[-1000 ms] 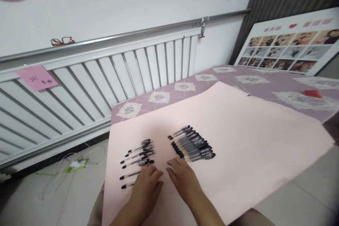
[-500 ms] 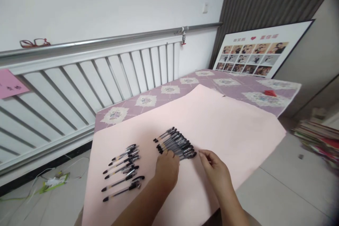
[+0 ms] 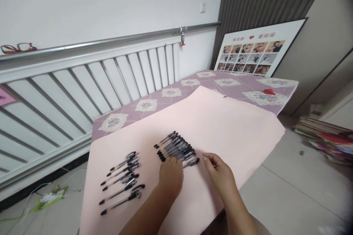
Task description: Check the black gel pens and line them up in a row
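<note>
Several black-capped clear gel pens (image 3: 174,147) lie side by side in a slanted group on a pale pink sheet. My left hand (image 3: 171,176) is closed at the near end of this group, its fingers on the lower end of one pen (image 3: 192,162). That pen's capped end sticks out to the right, a little apart from the others; its tip is hidden under the hand. Just right of the cap, my right hand (image 3: 218,172) has its thumb and forefinger together, with nothing showing between them. A second, looser group of pens (image 3: 121,180) lies to the left.
The pink sheet (image 3: 234,125) covers most of a table with a purple patterned cloth (image 3: 190,82). A white radiator (image 3: 124,77) and a pipe run along the wall behind. A photo board (image 3: 248,51) leans at the back right. Stacked papers (image 3: 325,137) lie on the floor.
The nearest pen of the middle group has come slightly apart from the rest, toward me. My right hand stays beside its cap. The view has shifted a little to the right.
</note>
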`<state>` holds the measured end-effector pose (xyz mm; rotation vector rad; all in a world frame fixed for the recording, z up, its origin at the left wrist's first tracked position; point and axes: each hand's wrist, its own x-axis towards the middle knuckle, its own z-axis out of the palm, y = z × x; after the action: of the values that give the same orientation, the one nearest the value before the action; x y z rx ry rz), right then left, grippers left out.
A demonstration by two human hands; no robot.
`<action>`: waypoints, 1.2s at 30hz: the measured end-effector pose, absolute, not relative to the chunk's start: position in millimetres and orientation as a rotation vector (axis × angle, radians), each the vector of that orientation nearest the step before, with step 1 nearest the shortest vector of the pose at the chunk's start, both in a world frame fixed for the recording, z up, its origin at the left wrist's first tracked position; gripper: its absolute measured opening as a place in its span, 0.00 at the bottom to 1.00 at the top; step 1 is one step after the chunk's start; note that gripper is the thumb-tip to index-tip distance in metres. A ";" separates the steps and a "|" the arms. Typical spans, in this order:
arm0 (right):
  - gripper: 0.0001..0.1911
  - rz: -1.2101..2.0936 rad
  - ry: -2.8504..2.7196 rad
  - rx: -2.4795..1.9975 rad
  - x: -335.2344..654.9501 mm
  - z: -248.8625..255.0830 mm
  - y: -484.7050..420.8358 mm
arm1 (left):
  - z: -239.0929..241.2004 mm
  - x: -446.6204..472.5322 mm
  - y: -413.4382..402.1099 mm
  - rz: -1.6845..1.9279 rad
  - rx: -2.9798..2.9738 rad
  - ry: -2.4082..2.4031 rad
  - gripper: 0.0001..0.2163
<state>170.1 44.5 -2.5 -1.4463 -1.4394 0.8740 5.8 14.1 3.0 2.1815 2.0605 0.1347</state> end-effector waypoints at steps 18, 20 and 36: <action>0.15 1.661 -1.224 -0.988 121.8 10.4 22.9 | 4.7 -20.2 -42.4 0.914 1.167 1.605 0.02; 0.14 1.670 -1.236 -0.963 114.9 10.3 21.1 | 4.5 -18.2 -41.2 0.937 1.100 1.512 0.04; 0.09 1.594 -0.716 -0.858 121.2 15.1 29.2 | 25.3 -18.9 -47.0 0.892 0.939 1.424 0.07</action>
<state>121.2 29.2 15.1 -0.8580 -0.7161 1.5943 -18.9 -47.0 25.3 0.9392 1.4236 0.8925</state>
